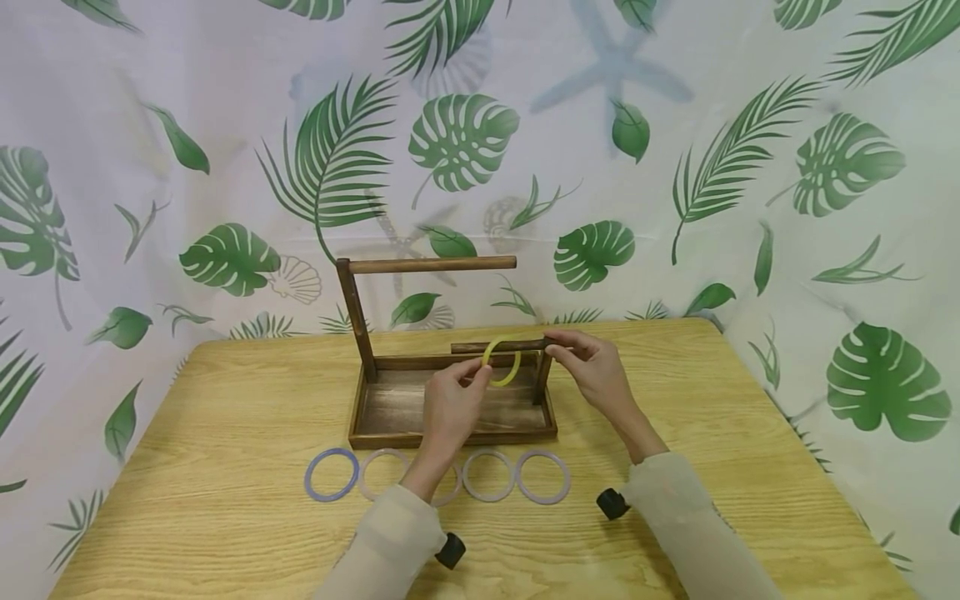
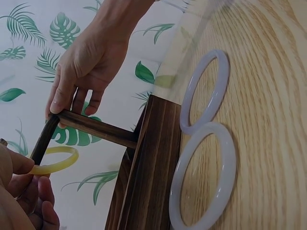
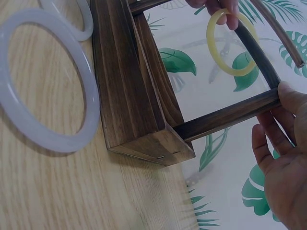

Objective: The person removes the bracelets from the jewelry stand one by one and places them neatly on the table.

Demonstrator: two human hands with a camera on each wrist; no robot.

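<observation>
My left hand [image 1: 452, 404] pinches a yellow bangle [image 1: 518, 365] between thumb and fingers. The bangle hangs around the lower bar [image 1: 468, 347] of a dark wooden bangle stand [image 1: 450, 439]. At that bar's right end, where it meets the short post [image 3: 230, 112], my right hand [image 1: 600, 375] grips the corner with thumb and fingertips. In the right wrist view, its other fingers are spread behind the post. The stand's upper bar [image 1: 435, 265] carries nothing and reaches right from a tall left post [image 1: 355, 321].
In front of the stand's tray, a row of bangles lies flat on the wooden table [image 1: 247, 417]: a blue bangle [image 1: 308, 477] at the left, several pale ones, and a lilac bangle [image 1: 567, 479] at the right. My left forearm partly covers the row. A leaf-printed curtain [image 1: 525, 217] hangs behind.
</observation>
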